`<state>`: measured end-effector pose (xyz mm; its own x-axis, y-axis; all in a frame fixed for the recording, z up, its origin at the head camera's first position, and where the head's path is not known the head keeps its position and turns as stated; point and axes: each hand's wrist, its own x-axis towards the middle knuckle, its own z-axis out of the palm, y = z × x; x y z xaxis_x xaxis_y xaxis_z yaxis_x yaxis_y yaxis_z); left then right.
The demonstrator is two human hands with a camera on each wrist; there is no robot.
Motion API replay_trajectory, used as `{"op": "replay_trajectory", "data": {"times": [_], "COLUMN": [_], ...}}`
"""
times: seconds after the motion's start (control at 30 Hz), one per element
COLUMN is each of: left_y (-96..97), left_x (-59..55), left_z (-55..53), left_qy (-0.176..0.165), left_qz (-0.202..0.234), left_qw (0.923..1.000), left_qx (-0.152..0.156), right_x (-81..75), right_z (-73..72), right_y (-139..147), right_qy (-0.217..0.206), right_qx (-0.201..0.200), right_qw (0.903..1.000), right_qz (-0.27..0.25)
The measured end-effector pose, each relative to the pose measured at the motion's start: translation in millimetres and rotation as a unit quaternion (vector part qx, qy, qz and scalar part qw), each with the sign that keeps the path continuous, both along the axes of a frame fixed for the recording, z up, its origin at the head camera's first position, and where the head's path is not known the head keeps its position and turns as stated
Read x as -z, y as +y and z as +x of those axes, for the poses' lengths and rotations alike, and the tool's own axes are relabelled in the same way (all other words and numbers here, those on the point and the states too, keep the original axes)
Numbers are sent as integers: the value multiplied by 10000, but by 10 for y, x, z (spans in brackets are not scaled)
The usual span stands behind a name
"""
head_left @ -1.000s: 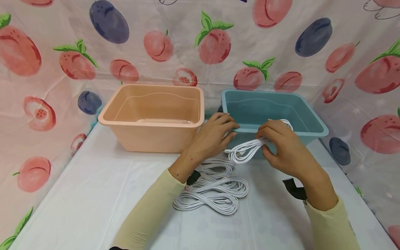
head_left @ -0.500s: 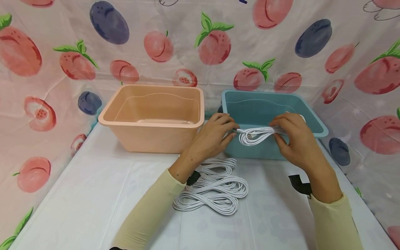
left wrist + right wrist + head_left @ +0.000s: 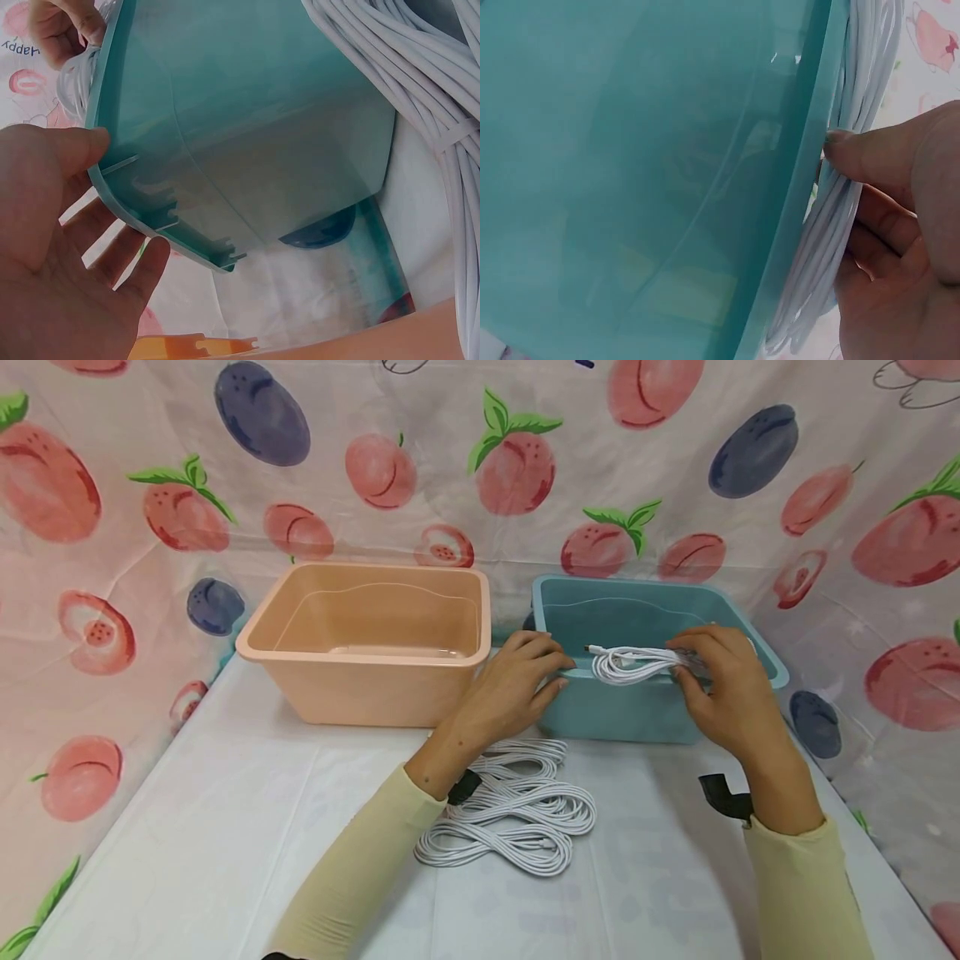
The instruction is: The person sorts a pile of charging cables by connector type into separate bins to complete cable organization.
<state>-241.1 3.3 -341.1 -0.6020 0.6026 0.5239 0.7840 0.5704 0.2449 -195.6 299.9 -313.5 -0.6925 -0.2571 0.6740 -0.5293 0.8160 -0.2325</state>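
One white cable bundle, right of the frame's middle by the teal bin's front rim, I see pinched in the right hand, while the left hand grips this rim, probably for steadiness.

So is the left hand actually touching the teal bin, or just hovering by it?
Touching. The left wrist view shows it: the left hand has its thumb laid against the rim of the teal bin.
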Motion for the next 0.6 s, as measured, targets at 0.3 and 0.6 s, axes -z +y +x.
{"op": "replay_trajectory", "data": {"times": [0.3,0.6], "left_y": [3,-1], "left_x": [5,15], "left_z": [3,-6], "left_qy": [45,61], "left_qz": [-5,12], "left_qw": [10000,10000], "left_qx": [8,21], "right_x": [46,41], "right_z": [-36,-26], "right_y": [51,59], "right_qy": [-244,-496], "right_qx": [229,351], "right_qw": [9994,9981], "right_qz": [-115,-104]}}
